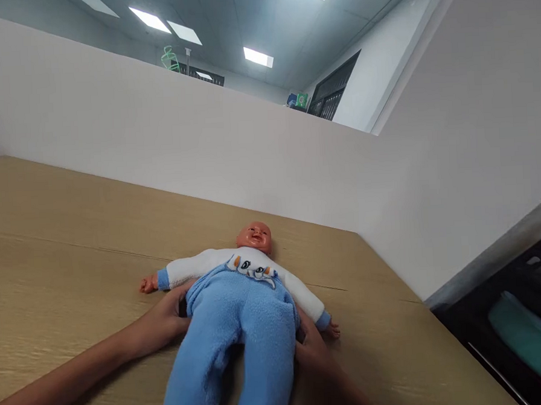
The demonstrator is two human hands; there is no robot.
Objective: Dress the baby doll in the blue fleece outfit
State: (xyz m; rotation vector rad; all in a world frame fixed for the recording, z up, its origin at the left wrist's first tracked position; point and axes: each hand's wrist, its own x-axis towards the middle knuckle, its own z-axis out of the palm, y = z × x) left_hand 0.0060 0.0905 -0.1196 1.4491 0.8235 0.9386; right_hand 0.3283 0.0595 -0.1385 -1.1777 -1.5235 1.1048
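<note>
A baby doll (239, 301) lies on its back on the wooden table (73, 249), head toward the far wall. It wears a blue fleece one-piece with white sleeves and a cartoon patch on the chest. My left hand (168, 319) grips the blue fabric at the doll's waist on the left side, fingers curled in. My right hand (310, 342) holds the suit at the waist on the right side, just below the doll's arm, fingers closed on the fabric. The doll's legs run toward me and off the lower edge of the frame.
A white partition wall (204, 139) runs along the table's far edge and meets a second wall (467, 156) at the right corner. A dark shelf (507, 311) with a teal item (526, 334) stands low beside the table's right edge.
</note>
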